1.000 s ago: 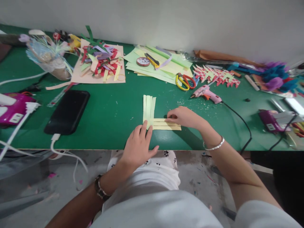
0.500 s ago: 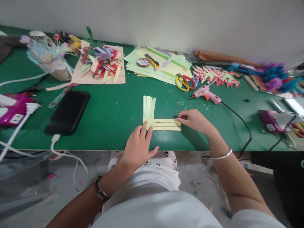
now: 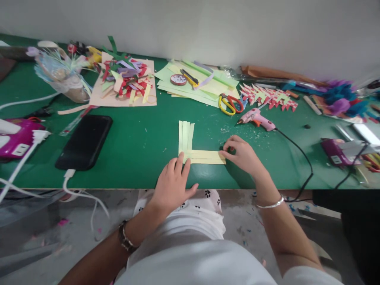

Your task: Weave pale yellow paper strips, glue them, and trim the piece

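Pale green paper strips stand upward and pale yellow strips run to the right, meeting in an L on the green table. My left hand lies with fingers spread, its fingertips pressing on the corner where the strips cross. At the right end of the yellow strips, my right hand has its thumb and index finger pinched on a strip's end. The woven part of the corner is partly hidden by my left fingertips.
A black phone with a cable lies left. Behind are cut paper scraps, green sheets, scissors and a folded red-white paper piece. A pink glue gun trails its cord rightward. The table's front edge is near.
My right forearm has shifted slightly left, and the right fingers have closed in at the yellow strips' end. My left hand has stayed in place.
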Demonstrator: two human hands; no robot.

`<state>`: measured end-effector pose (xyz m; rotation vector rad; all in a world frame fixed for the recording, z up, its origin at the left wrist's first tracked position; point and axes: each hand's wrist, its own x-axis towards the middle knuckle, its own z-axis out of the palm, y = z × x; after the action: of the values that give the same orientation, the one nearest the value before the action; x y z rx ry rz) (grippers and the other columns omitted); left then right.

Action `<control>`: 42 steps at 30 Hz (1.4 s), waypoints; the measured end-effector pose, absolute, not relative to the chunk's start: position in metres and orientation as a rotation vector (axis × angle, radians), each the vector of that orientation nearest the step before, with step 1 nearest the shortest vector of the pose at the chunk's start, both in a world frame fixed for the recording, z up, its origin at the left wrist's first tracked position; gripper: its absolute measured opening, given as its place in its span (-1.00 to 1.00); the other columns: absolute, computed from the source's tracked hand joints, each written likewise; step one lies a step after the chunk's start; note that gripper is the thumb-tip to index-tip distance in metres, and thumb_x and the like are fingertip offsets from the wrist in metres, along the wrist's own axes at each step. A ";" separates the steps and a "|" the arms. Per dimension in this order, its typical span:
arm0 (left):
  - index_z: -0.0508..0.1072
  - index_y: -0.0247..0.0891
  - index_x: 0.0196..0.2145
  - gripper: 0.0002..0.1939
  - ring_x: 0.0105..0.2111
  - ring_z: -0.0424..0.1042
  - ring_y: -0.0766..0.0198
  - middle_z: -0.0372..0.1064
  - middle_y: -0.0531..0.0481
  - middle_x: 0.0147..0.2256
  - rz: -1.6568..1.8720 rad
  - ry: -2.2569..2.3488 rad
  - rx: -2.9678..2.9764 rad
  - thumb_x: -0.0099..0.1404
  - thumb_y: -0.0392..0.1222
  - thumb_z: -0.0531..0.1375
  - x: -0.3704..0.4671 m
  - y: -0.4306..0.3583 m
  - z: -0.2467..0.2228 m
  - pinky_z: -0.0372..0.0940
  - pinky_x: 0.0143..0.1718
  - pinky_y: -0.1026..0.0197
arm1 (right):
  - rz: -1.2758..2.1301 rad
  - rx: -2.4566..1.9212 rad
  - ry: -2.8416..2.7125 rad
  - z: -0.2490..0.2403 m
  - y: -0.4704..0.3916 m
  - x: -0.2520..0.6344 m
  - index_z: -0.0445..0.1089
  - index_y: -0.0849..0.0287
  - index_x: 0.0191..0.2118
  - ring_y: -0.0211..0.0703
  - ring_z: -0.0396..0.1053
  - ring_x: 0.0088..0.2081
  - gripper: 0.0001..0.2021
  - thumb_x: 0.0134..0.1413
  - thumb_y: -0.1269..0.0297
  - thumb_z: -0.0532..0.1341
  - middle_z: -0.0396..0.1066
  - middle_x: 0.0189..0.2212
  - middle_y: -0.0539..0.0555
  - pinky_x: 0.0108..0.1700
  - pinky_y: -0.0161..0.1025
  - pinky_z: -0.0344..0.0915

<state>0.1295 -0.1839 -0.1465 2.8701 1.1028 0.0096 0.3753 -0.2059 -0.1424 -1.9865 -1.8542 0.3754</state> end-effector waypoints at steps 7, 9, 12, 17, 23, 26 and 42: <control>0.19 -0.44 0.13 -0.34 -0.02 0.16 -0.05 0.08 -0.32 0.15 0.029 1.094 2.867 0.20 0.08 0.07 0.129 -0.183 -0.146 0.17 -0.03 0.01 | 0.200 -1.859 -1.956 -0.143 -0.192 0.317 0.28 0.18 -0.06 -0.08 0.30 -0.16 -0.74 0.13 0.33 0.05 0.36 -0.21 0.14 -0.17 -0.17 0.23; 0.18 -0.44 0.13 -0.34 -0.02 0.16 -0.04 0.08 -0.32 0.14 0.044 1.089 2.871 0.19 0.07 0.08 0.129 -0.183 -0.146 0.17 -0.03 0.01 | 0.355 -1.836 -1.841 -0.148 -0.179 0.304 0.24 0.21 -0.02 -0.11 0.32 -0.23 -0.69 0.09 0.30 0.09 0.38 -0.26 0.12 -0.21 -0.19 0.25; 0.19 -0.44 0.13 -0.34 -0.02 0.16 -0.04 0.09 -0.33 0.13 0.052 1.085 2.875 0.19 0.07 0.08 0.129 -0.183 -0.145 0.17 -0.04 0.01 | 0.445 -1.851 -1.729 -0.155 -0.156 0.298 0.19 0.23 0.00 -0.14 0.33 -0.32 -0.60 0.00 0.31 0.16 0.37 -0.30 0.12 -0.24 -0.18 0.26; 0.20 -0.44 0.12 -0.34 -0.01 0.16 -0.04 0.11 -0.33 0.12 0.080 1.090 2.863 0.19 0.07 0.08 0.128 -0.183 -0.146 0.16 -0.02 0.01 | 0.634 -1.742 -1.590 -0.161 -0.124 0.303 0.15 0.21 -0.02 -0.26 0.28 -0.46 -0.55 -0.11 0.44 0.17 0.31 -0.41 -0.01 -0.35 -0.25 0.25; 0.20 -0.43 0.12 -0.34 -0.01 0.16 -0.04 0.10 -0.32 0.13 0.083 1.087 2.867 0.19 0.07 0.08 0.127 -0.183 -0.147 0.18 -0.05 0.01 | 0.728 -1.458 -1.398 -0.173 -0.112 0.308 0.15 0.16 -0.15 -0.33 0.25 -0.48 -0.65 -0.15 0.46 0.14 0.26 -0.50 -0.10 -0.35 -0.30 0.25; 0.20 -0.42 0.12 -0.35 -0.01 0.16 -0.03 0.10 -0.31 0.13 0.080 1.097 2.869 0.19 0.08 0.07 0.127 -0.183 -0.148 0.18 -0.06 0.02 | 0.749 -1.425 -1.404 -0.175 -0.112 0.309 0.16 0.15 -0.20 -0.32 0.26 -0.48 -0.70 -0.15 0.43 0.15 0.29 -0.51 -0.10 -0.34 -0.29 0.26; 0.22 -0.42 0.09 -0.38 -0.03 0.17 -0.03 0.10 -0.29 0.13 0.089 1.065 2.824 0.18 0.06 0.06 0.127 -0.179 -0.146 0.19 -0.08 0.02 | 0.561 -1.612 -1.831 -0.169 -0.094 0.319 0.07 0.24 0.10 -0.12 0.21 -0.17 -0.42 -0.13 0.44 0.15 0.28 -0.17 0.14 -0.07 -0.11 0.19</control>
<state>0.1266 -0.1788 -0.1456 2.8244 1.0648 0.0889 0.3185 -0.0935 -0.1695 -1.6118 -1.8306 0.5614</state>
